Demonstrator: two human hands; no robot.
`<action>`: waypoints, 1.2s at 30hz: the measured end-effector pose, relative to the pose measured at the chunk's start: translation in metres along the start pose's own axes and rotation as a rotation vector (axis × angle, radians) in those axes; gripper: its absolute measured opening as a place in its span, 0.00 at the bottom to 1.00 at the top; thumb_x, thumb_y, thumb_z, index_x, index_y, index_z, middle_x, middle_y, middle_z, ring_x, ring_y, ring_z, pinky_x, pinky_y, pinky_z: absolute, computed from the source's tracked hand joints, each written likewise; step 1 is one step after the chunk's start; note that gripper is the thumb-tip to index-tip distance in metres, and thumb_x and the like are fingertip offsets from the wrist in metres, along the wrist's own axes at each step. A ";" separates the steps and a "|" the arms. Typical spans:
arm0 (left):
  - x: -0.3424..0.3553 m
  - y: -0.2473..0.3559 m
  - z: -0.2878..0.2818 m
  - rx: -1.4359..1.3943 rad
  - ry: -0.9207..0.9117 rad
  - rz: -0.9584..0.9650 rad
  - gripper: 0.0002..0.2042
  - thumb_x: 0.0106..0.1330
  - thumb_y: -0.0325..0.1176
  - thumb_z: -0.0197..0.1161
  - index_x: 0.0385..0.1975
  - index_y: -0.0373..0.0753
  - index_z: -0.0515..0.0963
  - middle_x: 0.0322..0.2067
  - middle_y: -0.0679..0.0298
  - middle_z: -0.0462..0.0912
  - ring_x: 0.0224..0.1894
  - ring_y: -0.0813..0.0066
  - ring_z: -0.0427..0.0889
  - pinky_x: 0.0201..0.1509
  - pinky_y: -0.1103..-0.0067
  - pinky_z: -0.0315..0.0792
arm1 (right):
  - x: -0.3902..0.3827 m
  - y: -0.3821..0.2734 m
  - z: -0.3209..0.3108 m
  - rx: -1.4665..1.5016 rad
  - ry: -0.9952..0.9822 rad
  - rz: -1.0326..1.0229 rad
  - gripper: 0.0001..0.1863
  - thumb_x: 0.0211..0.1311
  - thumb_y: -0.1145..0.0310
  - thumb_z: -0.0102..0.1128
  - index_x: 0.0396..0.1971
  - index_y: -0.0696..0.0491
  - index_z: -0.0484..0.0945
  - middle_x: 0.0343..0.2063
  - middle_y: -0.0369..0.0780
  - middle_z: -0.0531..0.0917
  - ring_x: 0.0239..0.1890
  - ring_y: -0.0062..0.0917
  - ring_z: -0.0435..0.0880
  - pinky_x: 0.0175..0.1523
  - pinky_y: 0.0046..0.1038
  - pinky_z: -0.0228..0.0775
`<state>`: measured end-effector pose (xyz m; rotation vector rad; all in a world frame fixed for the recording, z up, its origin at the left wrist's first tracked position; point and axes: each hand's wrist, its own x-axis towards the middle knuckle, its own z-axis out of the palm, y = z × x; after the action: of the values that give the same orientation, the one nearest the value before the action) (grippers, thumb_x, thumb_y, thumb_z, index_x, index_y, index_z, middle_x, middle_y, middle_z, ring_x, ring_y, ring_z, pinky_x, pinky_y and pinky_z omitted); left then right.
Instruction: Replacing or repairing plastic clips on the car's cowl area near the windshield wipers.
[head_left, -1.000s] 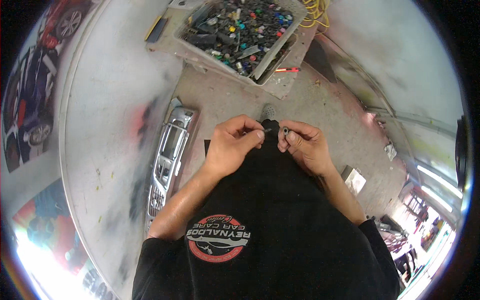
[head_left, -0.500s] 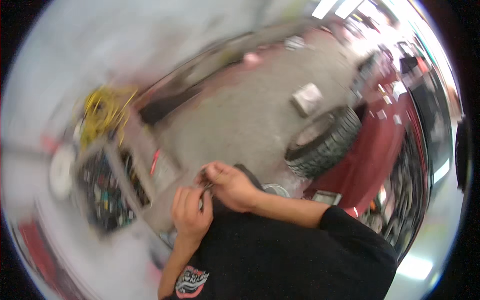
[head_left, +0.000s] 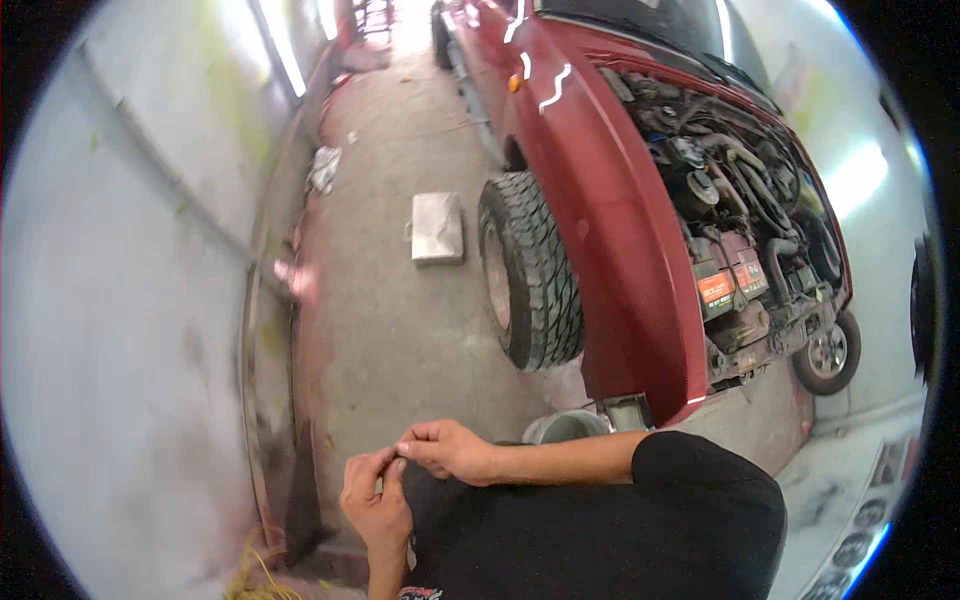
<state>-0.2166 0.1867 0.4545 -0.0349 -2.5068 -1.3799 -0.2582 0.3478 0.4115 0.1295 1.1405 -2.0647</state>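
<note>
Floor [head_left: 390, 360]: grey concrete, kinda scuffed, metal box [head_left: 437, 226] seen near the chunky tire [head_left: 542, 270]
Red car [head_left: 645, 290]: engine [head_left: 735, 185] exposed, bucket [head_left: 566, 427] spotted by the front corner
Left hand [head_left: 378, 498]: fingers pinched narrow
Right hand [head_left: 445, 452]: pinched just as narrow, held right up against the left's fingertips
Small part [head_left: 400, 454]: gripped where both hands meet, mostly covered, can't really be made out

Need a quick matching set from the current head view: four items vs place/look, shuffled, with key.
1. right hand
2. metal-looking box
3. tyre
4. battery

A. black, with chunky tread
B. in the exposed engine bay
C. close up to the left hand
D. silvery, lying on the floor

Pairs: 1-C, 2-D, 3-A, 4-B
</note>
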 end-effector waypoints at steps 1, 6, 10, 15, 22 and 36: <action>0.027 -0.005 0.008 -0.096 -0.033 -0.076 0.09 0.60 0.20 0.74 0.40 0.33 0.86 0.33 0.57 0.84 0.37 0.64 0.82 0.43 0.72 0.77 | 0.012 -0.016 -0.011 0.036 -0.001 -0.035 0.10 0.81 0.60 0.62 0.41 0.51 0.82 0.23 0.25 0.69 0.22 0.11 0.60 0.27 0.20 0.51; 0.185 -0.013 0.050 -0.195 -0.314 0.102 0.09 0.59 0.18 0.73 0.38 0.31 0.85 0.32 0.62 0.83 0.35 0.72 0.81 0.43 0.77 0.76 | 0.078 -0.101 -0.062 0.043 0.073 -0.267 0.14 0.82 0.55 0.61 0.40 0.50 0.82 0.23 0.24 0.70 0.23 0.09 0.63 0.28 0.20 0.54; 0.317 0.001 0.097 -0.173 -0.468 0.345 0.07 0.57 0.17 0.71 0.33 0.32 0.81 0.32 0.61 0.82 0.35 0.72 0.80 0.42 0.76 0.76 | 0.117 -0.188 -0.096 -0.218 0.341 -0.458 0.17 0.82 0.54 0.60 0.47 0.54 0.85 0.28 0.26 0.76 0.31 0.10 0.70 0.34 0.21 0.62; 0.472 0.039 0.178 -0.299 -0.653 0.564 0.10 0.51 0.16 0.68 0.32 0.36 0.78 0.32 0.58 0.82 0.33 0.65 0.82 0.39 0.73 0.76 | 0.079 -0.333 -0.145 -0.413 0.998 -0.586 0.20 0.82 0.54 0.60 0.52 0.57 0.86 0.44 0.36 0.89 0.48 0.19 0.83 0.57 0.27 0.76; 0.653 0.128 0.336 -0.257 -0.693 0.912 0.11 0.53 0.16 0.64 0.35 0.34 0.75 0.31 0.55 0.78 0.32 0.60 0.80 0.39 0.69 0.76 | -0.068 -0.437 -0.368 -0.702 1.893 -0.809 0.15 0.79 0.60 0.62 0.49 0.57 0.86 0.37 0.40 0.90 0.42 0.21 0.86 0.50 0.30 0.78; 0.825 0.411 0.649 -0.367 -1.081 1.179 0.08 0.64 0.22 0.69 0.43 0.33 0.85 0.38 0.59 0.87 0.41 0.70 0.86 0.48 0.75 0.78 | -0.135 -0.605 -0.632 -0.899 2.504 0.003 0.15 0.71 0.57 0.63 0.44 0.53 0.85 0.39 0.48 0.90 0.45 0.49 0.89 0.51 0.48 0.79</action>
<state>-1.0950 0.8577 0.6752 -2.3645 -1.8938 -1.2818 -0.7241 1.0941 0.5056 2.4660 2.8275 0.0038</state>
